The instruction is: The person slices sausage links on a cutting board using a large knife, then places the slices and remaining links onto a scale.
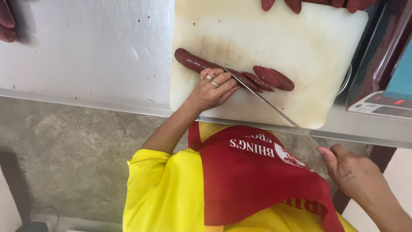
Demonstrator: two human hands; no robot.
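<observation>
The left hand (211, 88) rests on a white, stained cutting board (309, 51), its ringed fingers (216, 81) curled together and pressing down on a dark red sausage (193, 61), whose uncut length runs out beyond the knuckles to the left. Just to the right of those fingertips lie slanted slices (268, 78), overlapping one another and touching the cut end. A long thin knife (270, 106) meets the sausage right beside the fingers, and its blade runs back off the near edge of the board to the right hand (352, 172), which is closed around the handle with the forefinger laid along the top; the handle itself is hidden in the grip. Beyond the left hand, at the far edge of the board, more red meat pieces (319, 4) show partly cut off by the frame. The board sits on a scuffed stainless steel table (94, 51) dotted with small red specks, stretching wide to the left of the hand, where another bit of red meat (6, 21) lies at the far corner. To the right of the board stands a digital scale (382, 103) with a dark red rim. Below the table's edge is a rough grey concrete floor (64, 150), and nearest the camera the person's yellow shirt (159, 193) and red apron (257, 180).
</observation>
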